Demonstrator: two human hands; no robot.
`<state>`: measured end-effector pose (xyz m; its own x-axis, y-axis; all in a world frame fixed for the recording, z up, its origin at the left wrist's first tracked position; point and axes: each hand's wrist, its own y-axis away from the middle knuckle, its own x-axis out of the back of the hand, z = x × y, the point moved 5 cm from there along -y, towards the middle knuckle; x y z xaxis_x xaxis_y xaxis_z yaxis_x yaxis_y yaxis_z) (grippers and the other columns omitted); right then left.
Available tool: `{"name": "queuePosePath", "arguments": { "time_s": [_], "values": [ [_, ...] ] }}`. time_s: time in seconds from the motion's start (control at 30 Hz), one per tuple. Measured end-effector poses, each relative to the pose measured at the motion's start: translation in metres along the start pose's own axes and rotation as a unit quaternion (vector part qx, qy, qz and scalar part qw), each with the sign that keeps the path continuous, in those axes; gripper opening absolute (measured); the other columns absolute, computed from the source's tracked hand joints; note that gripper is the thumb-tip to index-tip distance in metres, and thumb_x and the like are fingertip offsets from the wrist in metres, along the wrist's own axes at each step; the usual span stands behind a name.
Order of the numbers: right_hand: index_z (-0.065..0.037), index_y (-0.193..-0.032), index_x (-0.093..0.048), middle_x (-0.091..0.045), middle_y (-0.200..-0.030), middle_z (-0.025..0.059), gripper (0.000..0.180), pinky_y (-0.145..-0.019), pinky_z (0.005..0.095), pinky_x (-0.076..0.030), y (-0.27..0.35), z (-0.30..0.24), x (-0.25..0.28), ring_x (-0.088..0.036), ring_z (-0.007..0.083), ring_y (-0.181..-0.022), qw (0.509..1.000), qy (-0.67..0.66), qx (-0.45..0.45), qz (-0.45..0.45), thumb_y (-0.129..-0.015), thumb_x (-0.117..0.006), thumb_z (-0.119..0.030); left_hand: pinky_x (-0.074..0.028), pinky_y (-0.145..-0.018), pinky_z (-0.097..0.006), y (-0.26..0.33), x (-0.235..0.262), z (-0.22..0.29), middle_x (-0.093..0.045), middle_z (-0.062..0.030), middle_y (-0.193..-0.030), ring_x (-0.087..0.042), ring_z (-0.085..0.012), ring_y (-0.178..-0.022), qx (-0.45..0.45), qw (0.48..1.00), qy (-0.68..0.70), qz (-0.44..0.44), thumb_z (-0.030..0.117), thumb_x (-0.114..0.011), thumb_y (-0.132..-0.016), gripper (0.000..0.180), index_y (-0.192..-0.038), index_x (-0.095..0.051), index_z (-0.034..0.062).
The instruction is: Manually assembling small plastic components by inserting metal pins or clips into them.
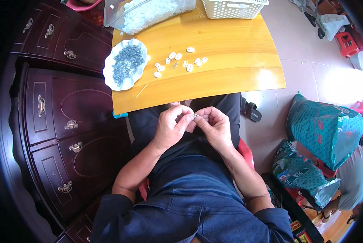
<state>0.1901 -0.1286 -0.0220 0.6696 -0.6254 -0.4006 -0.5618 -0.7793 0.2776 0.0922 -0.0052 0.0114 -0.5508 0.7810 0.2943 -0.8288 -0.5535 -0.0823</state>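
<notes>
1. The left hand (171,125) and the right hand (214,126) meet at the centre of the frame, over the person's lap, just below the near edge of the wooden table (230,77).
2. Both hands pinch one small pale part (196,116) between thumb and fingertips; the fingers of each hand are closed together on it. It is too small to tell its exact shape, though it looks like the white pieces on the table.
3. The hands hang clear of the table's near edge, with a narrow dark gap of lap between.
4. On the table, upper centre, a loose cluster of small white pieces (181,62) lies well back from the near edge, with bare wood around it.
5. A white scalloped dish (110,79) of grey metal screws (126,64) sits at the table's left edge, its rim overhanging slightly.
6. At the top of the frame, a clear plastic bin (112,16) of white parts and a white slotted basket (234,9) stand at the table's far edge.
7. A dark wooden cabinet (59,121) stands close on the left of the frame, just beside the person's left elbow.
8. On the right, tiled floor (303,77) lies open beside the table; green printed bags (325,129) crowd the lower right.
</notes>
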Motion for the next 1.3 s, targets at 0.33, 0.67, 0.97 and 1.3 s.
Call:
{"name": "queuePosePath", "arguments": {
  "time_s": [0.33,0.67,0.97,1.3],
  "values": [
    [0.001,-0.105,-0.066,-0.069,-0.091,0.0019,0.007,-0.078,0.0223,-0.054,-0.003,0.003,-0.005,-0.066,0.0072,-0.083,1.0,-0.017,-0.016,-0.01,-0.098,-0.066,0.001,-0.049,-0.073,-0.022,0.0,0.012,-0.006,-0.068,-0.0007,-0.097,-0.059,-0.0059,-0.082,0.094,0.991,0.083,-0.041,0.006,-0.066,-0.1,0.009,-0.105,-0.068,-0.0006],
    [-0.001,-0.114,-0.067,-0.068,-0.095,0.0004,0.015,-0.082,0.0239,-0.055,0.0,-0.01,-0.002,-0.065,0.007,-0.086,0.994,-0.106,-0.031,-0.01,-0.099,-0.065,-0.003,-0.052,-0.065,-0.034,-0.039,0.074,0.015,-0.063,-0.0103,-0.083,-0.065,-0.0243,-0.069,-0.073,0.939,-0.317,0.111,0.003,-0.071,-0.089,0.029,-0.118,-0.068,0.0027],
    [-0.002,-0.112,-0.067,-0.068,-0.096,0.0,0.014,-0.082,0.0237,-0.055,-0.004,-0.003,0.002,-0.064,0.0066,-0.086,0.998,-0.051,-0.034,-0.001,-0.099,-0.066,-0.005,-0.054,-0.073,-0.043,-0.044,0.061,0.011,-0.065,-0.0122,-0.094,-0.067,-0.0322,-0.085,-0.091,0.889,-0.443,0.075,0.01,-0.07,-0.09,0.034,-0.123,-0.067,0.006],
    [-0.002,-0.112,-0.067,-0.068,-0.096,-0.0004,0.013,-0.082,0.0237,-0.056,-0.003,-0.001,0.001,-0.065,0.006,-0.086,0.996,-0.075,-0.039,-0.021,-0.099,-0.066,-0.006,-0.054,-0.072,-0.043,-0.052,0.065,0.012,-0.066,-0.0112,-0.094,-0.068,-0.0326,-0.083,-0.077,0.918,-0.383,0.068,0.008,-0.069,-0.09,0.036,-0.126,-0.065,0.0077]
  ]
}}
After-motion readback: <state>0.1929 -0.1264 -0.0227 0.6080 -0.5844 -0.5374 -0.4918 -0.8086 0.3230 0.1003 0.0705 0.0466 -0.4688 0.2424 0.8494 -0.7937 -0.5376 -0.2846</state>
